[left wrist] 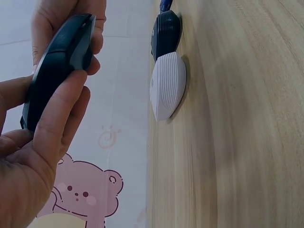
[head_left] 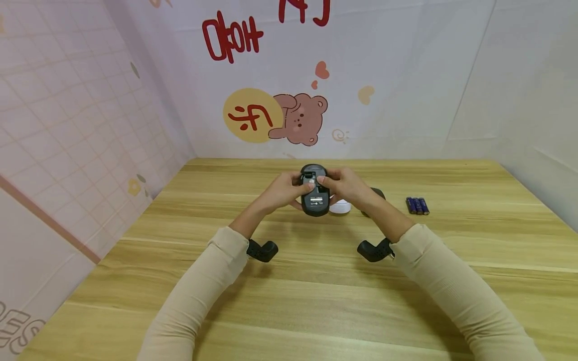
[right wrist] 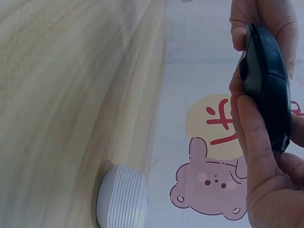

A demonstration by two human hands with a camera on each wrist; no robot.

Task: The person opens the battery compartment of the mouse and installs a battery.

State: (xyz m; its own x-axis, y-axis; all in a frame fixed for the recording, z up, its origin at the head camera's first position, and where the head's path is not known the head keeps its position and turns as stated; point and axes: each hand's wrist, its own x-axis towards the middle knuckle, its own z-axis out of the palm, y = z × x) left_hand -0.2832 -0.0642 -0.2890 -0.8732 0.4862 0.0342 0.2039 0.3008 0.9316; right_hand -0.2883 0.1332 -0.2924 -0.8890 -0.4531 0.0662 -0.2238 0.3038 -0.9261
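Note:
A black computer mouse is held up over the table, its underside with a white label facing the head camera. Dark recesses show in that underside; whether anything sits inside cannot be told. My left hand grips the mouse from the left, thumb on the underside and fingers around the edge. From the other side my right hand grips it too, its thumb also on the underside. Both wrist views show fingers along the mouse's dark side. Just behind it, a white ribbed mouse rests on the table, partly covered in the head view.
Beside the white mouse lies another dark mouse, mostly behind my right forearm in the head view. Several blue batteries lie side by side at the right of the wooden table. A printed wall covering rises behind the table's far edge.

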